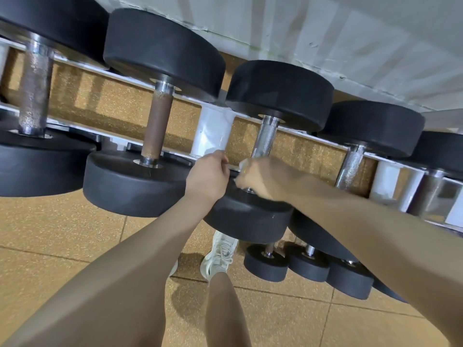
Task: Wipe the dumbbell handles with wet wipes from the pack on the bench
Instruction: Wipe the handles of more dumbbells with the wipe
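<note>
Black round-headed dumbbells lie in a row on a white rack (213,131). My right hand (263,177) is wrapped around the lower end of the middle dumbbell's chrome handle (266,137), with a white wet wipe (243,166) bunched under the fingers. My left hand (209,175) is closed and rests beside it, at the edge of that dumbbell's near head (248,219); I cannot tell whether it holds anything. To the left is a dumbbell with a brownish handle (157,126), to the right one with a chrome handle (350,166). The wipe pack and bench are out of view.
More small dumbbells (308,265) sit on a lower tier of the rack. A white wall (325,33) is behind the rack. My leg and white shoe (220,254) stand on the tan speckled rubber floor (62,234) in front of it.
</note>
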`<state>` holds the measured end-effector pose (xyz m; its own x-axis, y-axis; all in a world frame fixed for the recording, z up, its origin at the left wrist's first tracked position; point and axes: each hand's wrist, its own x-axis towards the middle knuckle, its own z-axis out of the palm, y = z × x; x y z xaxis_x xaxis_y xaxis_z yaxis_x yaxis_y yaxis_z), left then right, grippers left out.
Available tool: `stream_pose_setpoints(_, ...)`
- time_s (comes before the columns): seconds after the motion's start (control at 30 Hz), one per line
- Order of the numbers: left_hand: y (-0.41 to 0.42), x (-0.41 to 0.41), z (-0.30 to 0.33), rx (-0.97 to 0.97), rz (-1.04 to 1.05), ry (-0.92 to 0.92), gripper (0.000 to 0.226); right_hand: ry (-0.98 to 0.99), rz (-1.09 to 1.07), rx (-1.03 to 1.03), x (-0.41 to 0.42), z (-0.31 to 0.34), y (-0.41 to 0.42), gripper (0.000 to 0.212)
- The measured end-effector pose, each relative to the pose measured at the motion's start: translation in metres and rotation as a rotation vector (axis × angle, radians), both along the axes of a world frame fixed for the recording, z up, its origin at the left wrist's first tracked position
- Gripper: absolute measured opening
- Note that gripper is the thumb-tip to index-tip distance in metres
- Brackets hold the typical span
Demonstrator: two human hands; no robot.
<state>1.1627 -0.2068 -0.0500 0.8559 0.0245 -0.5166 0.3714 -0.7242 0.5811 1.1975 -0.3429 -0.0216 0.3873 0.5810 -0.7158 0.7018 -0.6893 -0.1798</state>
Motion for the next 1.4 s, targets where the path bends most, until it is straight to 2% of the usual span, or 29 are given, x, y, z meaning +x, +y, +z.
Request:
stream_pose_setpoints(0.07,0.0,0.0,0.002,-0.001,-0.012,0.0,0.022,0.071,-0.025,0.037,-0.008,0.001,-0.005,0.032)
stream_pose_setpoints(0.13,0.0,0.001,0.003,0.012,-0.01,-0.008,0.023,0.112,-0.245,0.111,0.001,0.007,-0.011,0.035)
stream_pose_setpoints(0.2,0.0,0.001,0.001,0.025,-0.005,-0.009,0.023,-0.009,-0.347,0.219,0.019,0.009,-0.015,0.045)
stream_pose_setpoints(0.27,-0.001,0.001,-0.001,0.028,0.01,-0.008,0.022,-0.223,-0.254,0.287,0.036,0.002,-0.017,0.039)
stream_pose_setpoints(0.33,-0.001,0.0,-0.004,0.027,0.023,-0.012,0.022,-0.279,-0.105,0.195,0.043,-0.008,-0.011,0.028)
stream_pose_setpoints(0.43,0.0,-0.002,-0.006,0.012,0.029,-0.028,0.02,-0.251,-0.048,-0.026,0.039,-0.011,0.004,0.024)
stream_pose_setpoints(0.5,0.001,-0.001,-0.007,0.002,0.025,-0.029,0.02,-0.183,-0.134,-0.058,0.029,-0.008,0.012,0.024)
stream_pose_setpoints(0.6,0.001,0.0,-0.007,0.004,0.021,-0.007,0.019,0.018,-0.326,-0.113,0.003,-0.008,0.021,0.024)
stream_pose_setpoints(0.67,0.0,-0.001,-0.005,0.002,0.033,-0.01,0.019,0.075,-0.357,-0.1,-0.01,-0.006,0.021,0.027)
stream_pose_setpoints(0.73,-0.001,-0.002,-0.003,-0.001,0.047,-0.025,0.02,0.058,-0.262,-0.095,-0.002,0.001,0.021,0.027)
stream_pose_setpoints(0.77,-0.001,-0.001,-0.003,0.0,0.051,-0.029,0.02,0.05,-0.288,-0.093,0.007,0.006,0.02,0.025)
stream_pose_setpoints(0.9,-0.001,0.0,-0.005,-0.015,0.052,-0.021,0.02,-0.287,0.001,-0.007,0.048,0.008,0.016,0.03)
stream_pose_setpoints(0.93,-0.001,0.0,-0.005,-0.019,0.05,-0.019,0.021,-0.282,0.025,-0.037,0.053,0.005,0.016,0.03)
stream_pose_setpoints(1.07,-0.001,0.0,-0.006,-0.024,0.055,-0.014,0.02,-0.08,-0.109,-0.215,0.044,0.003,0.018,0.021)
stream_pose_setpoints(1.2,0.0,-0.001,-0.004,-0.012,0.024,0.0,0.021,-0.025,0.046,-0.165,0.001,-0.002,0.022,0.025)
stream_pose_setpoints(1.27,0.0,-0.002,-0.001,-0.021,0.029,0.007,0.024,0.09,-0.092,-0.05,-0.009,-0.001,0.015,0.028)
stream_pose_setpoints(1.33,-0.001,-0.003,0.004,-0.026,0.044,0.02,0.03,0.227,-0.405,0.151,-0.007,0.01,-0.002,0.034)
stream_pose_setpoints(1.4,-0.003,-0.002,0.007,-0.046,0.042,0.044,0.034,0.115,-0.84,0.361,-0.007,0.017,-0.022,0.034)
